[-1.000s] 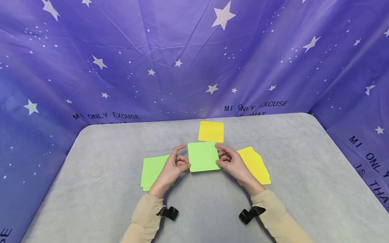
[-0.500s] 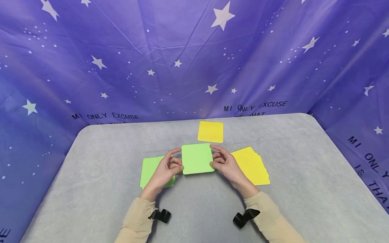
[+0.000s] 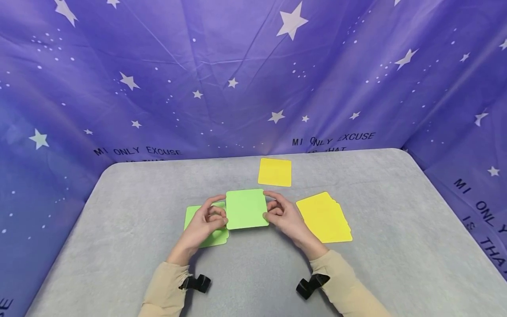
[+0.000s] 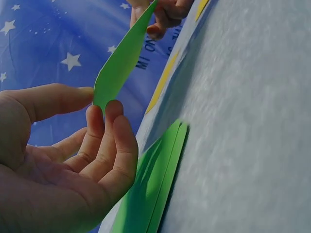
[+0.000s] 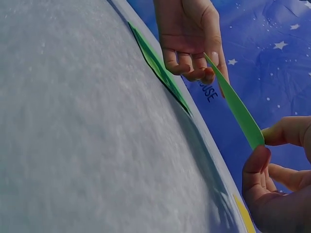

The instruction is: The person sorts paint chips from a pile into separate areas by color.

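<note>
A square green card (image 3: 246,209) with rounded corners is held up off the table between both hands. At its left edge my left hand (image 3: 202,224) pinches it; in the left wrist view the thumb meets one side of the card (image 4: 119,68) and fingertips the other. My right hand (image 3: 289,222) grips the opposite edge, as the right wrist view shows with its thumb and finger on the card (image 5: 238,111). Under the left hand lies a small stack of green cards (image 3: 215,239), partly covered by that hand.
Right of the right hand, several yellow cards (image 3: 326,218) lie in a fanned pile. One yellow card (image 3: 275,172) lies near the grey table's (image 3: 158,185) back edge. A purple star-printed curtain (image 3: 222,57) hangs behind the table.
Both hands have carried the green card to the left and slightly nearer, towards the green stack. More of the yellow pile shows now; the cards on the table have stayed put.
</note>
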Demonstrator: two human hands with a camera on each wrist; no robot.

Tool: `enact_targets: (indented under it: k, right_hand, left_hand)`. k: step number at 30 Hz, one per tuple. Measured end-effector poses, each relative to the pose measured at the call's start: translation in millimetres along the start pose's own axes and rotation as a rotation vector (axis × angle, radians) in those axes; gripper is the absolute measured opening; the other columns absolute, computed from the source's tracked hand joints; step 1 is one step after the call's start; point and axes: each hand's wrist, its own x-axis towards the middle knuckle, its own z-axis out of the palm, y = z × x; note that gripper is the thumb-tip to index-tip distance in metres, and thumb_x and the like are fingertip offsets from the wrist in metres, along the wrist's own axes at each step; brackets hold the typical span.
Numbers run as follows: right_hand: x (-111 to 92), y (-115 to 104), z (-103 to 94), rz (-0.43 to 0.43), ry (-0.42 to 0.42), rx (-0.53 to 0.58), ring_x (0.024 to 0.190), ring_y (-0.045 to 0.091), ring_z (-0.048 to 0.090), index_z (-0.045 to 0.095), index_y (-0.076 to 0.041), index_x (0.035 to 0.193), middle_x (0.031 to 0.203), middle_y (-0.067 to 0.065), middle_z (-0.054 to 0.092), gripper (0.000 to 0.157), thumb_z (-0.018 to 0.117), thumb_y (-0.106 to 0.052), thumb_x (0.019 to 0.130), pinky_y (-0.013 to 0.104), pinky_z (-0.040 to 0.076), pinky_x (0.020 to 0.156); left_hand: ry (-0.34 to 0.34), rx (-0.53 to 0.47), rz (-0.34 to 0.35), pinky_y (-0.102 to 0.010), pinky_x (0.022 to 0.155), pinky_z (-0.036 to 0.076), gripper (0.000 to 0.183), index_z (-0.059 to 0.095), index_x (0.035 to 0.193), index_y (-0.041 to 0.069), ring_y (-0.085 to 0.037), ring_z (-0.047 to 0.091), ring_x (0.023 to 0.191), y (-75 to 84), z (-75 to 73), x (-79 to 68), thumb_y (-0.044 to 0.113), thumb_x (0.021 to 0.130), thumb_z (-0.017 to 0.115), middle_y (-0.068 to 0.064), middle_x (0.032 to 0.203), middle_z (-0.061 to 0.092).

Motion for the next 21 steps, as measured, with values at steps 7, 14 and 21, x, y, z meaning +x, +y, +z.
enact_targets:
  k: [7,14,21]
  right_hand:
    - [0.4,0.8,14.1,-0.006,-0.025,0.038,0.069,0.008,0.049,0.040,0.004,0.140,0.094,0.011,0.050,0.059,0.060,0.008,0.084,0.022,0.046,0.063]
    - [0.1,3.9,26.7,-0.005,-0.030,0.040,0.067,0.008,0.049,0.040,0.005,0.139,0.092,0.011,0.052,0.060,0.060,0.009,0.083,0.021,0.046,0.063]
    - [4.1,4.9,41.3,-0.017,-0.046,0.029,0.066,0.007,0.051,0.041,0.008,0.137,0.090,0.009,0.053,0.059,0.060,0.009,0.082,0.020,0.046,0.062]
  left_hand:
    - [-0.018,0.020,0.010,-0.029,0.073,0.054,0.064,0.038,0.143,0.002,-0.014,0.063,0.082,1.0,-13.6,-7.0,-0.009,0.084,0.061,-0.010,0.094,0.057]
    - [-0.046,0.053,0.007,-0.028,0.070,0.052,0.064,0.036,0.143,-0.001,-0.014,0.063,0.081,1.9,-25.0,-12.7,-0.008,0.085,0.061,-0.010,0.094,0.056]
    - [-0.057,0.075,0.021,-0.026,0.065,0.051,0.062,0.036,0.143,-0.002,-0.016,0.063,0.080,0.5,-41.0,-19.4,-0.007,0.086,0.061,-0.011,0.095,0.056]
